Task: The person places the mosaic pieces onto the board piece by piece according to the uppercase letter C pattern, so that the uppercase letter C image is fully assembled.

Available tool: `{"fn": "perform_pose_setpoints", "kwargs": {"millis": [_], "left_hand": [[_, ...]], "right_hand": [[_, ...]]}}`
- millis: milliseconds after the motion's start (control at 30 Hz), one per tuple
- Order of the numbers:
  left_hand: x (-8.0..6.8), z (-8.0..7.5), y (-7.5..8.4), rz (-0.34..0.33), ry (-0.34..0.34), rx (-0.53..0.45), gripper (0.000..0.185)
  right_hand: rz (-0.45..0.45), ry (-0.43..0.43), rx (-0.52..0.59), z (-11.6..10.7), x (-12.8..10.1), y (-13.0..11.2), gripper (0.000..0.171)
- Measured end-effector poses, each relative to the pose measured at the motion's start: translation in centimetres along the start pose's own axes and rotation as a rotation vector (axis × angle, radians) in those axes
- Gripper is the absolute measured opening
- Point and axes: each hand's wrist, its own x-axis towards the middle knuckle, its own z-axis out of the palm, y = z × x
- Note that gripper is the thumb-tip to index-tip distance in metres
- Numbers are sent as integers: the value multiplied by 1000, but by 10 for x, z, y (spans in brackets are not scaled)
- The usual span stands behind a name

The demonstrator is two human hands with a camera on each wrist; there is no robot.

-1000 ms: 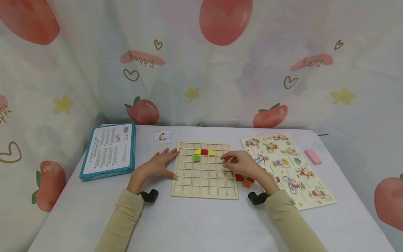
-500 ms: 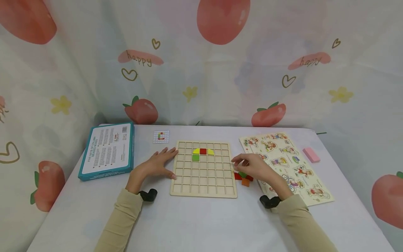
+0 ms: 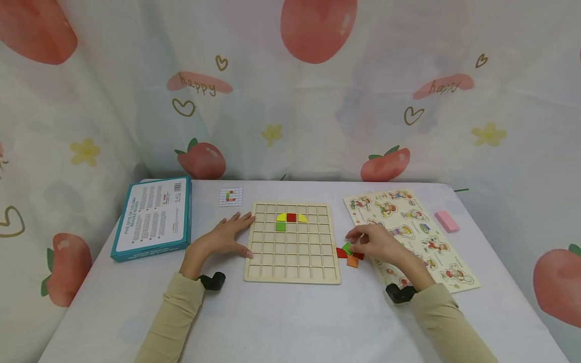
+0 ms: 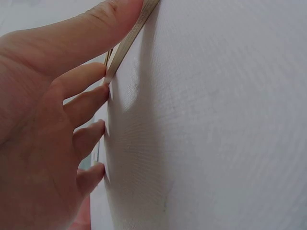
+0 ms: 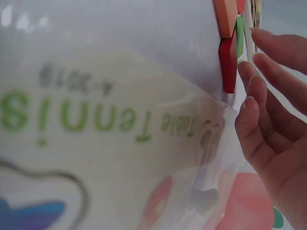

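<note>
A wooden grid board (image 3: 290,262) lies on the table. My left hand (image 3: 222,239) touches its left edge with spread fingers; the left wrist view shows the thumb against the rim. Two yellow curved-edge pieces (image 3: 282,218) flank a red square (image 3: 291,218) in one upper row, with a green square (image 3: 281,226) below the left one. Right of the board, my right hand (image 3: 379,242) hovers at a small pile: a green block (image 3: 347,248), an orange block (image 3: 352,261) and red blocks (image 3: 341,253). In the right wrist view its fingers are loosely bent beside the red block (image 5: 229,62), holding nothing.
A small printed pattern card (image 3: 230,197) lies behind the board, left of centre. At the left is a teal-edged box (image 3: 152,217). An illustrated puzzle board (image 3: 408,227) lies under the right forearm, and a pink block (image 3: 447,221) is beyond it.
My right hand has moved right, from over the board's right side to the block pile, and its fingers have parted. My left hand stays at the board's edge.
</note>
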Motion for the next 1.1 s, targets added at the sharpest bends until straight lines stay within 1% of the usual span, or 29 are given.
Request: {"fn": "perform_pose_setpoints", "kwargs": {"millis": [167,367,600,767,900,1100], "left_hand": [[0,1,-1,7,-3,1,105],[-1,1,-1,4,5,-1,105],[-1,1,1,-5,-1,-7,105],[-1,0,2,-13,-2,-2,105],[-2,0,2,-16,2,-7,104],[-1,1,1,-20,8,-15,104]], "right_hand": [[4,-27,8,1,-3,3,23],[-29,-31,1,1,-2,6,25],[-63,-47,-4,1,-2,4,25],[-31,-49,-9,4,2,1,21],[7,-44,-8,5,3,-1,21],[9,-38,-14,6,4,-1,23]]}}
